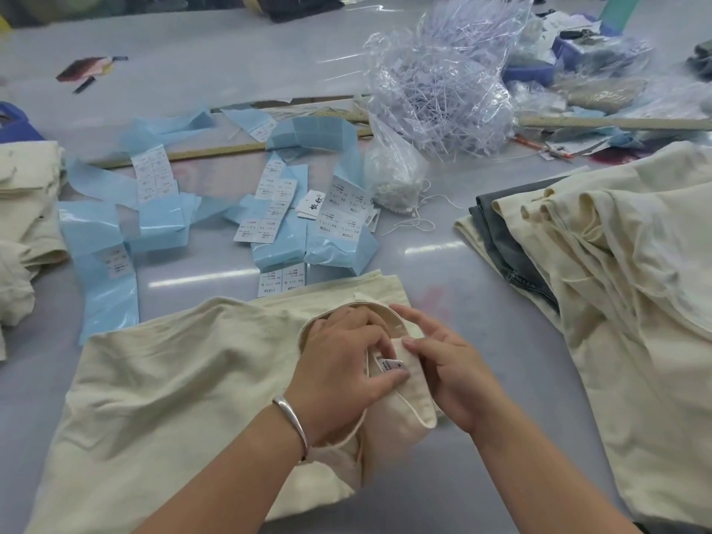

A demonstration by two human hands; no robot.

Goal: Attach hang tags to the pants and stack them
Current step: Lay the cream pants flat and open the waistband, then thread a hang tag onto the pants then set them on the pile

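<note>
A cream pair of pants (173, 379) lies flat on the table in front of me, its waistband turned open at the right. My left hand (343, 364) reaches into the waistband, and its thumb presses a small white sewn-in label (391, 365). My right hand (447, 375) holds the folded waistband edge from the right, fingers partly extended. White hang tags (281, 279) with printed text lie just beyond the pants, among blue backing strips (277, 244).
A stack of cream and grey pants (601, 256) fills the right side. More cream pants (27, 210) sit at the left edge. A clear bag of white plastic fasteners (443, 82) stands behind the tags, with wooden rulers (616, 123) and string (393, 186) nearby.
</note>
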